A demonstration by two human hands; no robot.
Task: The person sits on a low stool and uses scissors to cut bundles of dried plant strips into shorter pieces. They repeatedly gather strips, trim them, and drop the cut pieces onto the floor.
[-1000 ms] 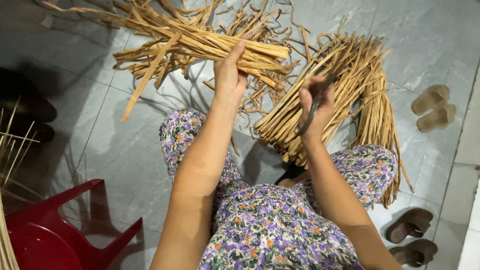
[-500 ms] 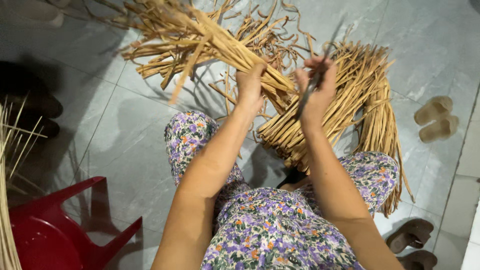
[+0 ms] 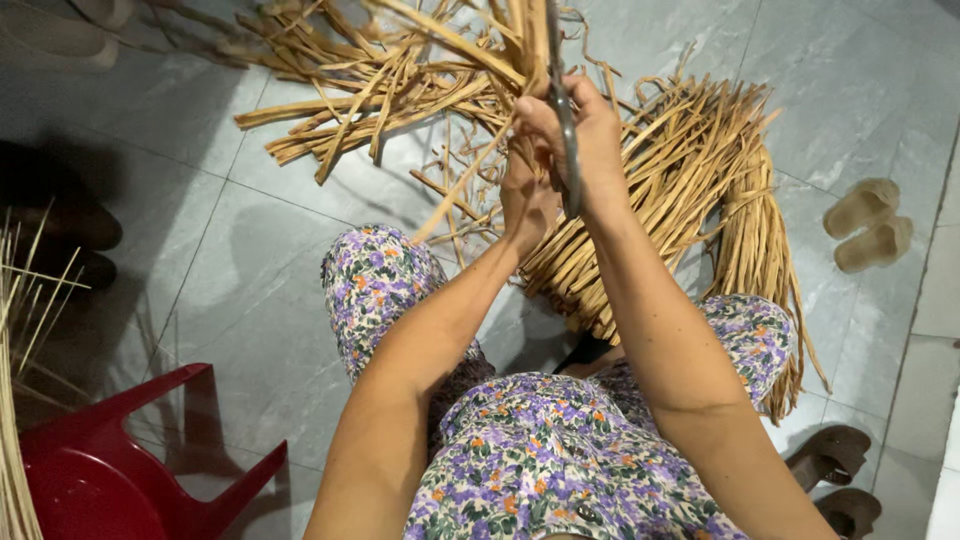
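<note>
The person sits with both arms stretched out over a grey tiled floor (image 3: 200, 260). The left hand (image 3: 528, 200) is closed around a bunch of tan strips (image 3: 470, 60), which fan up toward 12 o'clock. The right hand (image 3: 585, 140) sits just above it, touching it, and is closed on a thin dark metal tool (image 3: 562, 110) that points up toward 12 o'clock. What kind of tool it is cannot be told.

Behind the hands, toward 2 o'clock, a big heap of the same strips (image 3: 700, 190) lies across the floor and over the person's knee. It hides part of the flowered dress (image 3: 540, 450). More loose strips (image 3: 340, 110) are spread out at 11 o'clock.

A red plastic stool (image 3: 110, 470) stands at 8 o'clock, with thin pale sticks (image 3: 20, 330) beside it. A pair of tan slippers (image 3: 870, 225) lies at 3 o'clock, and brown sandals (image 3: 835, 475) at 5 o'clock. Dark shoes (image 3: 60, 220) sit at 9 o'clock.
</note>
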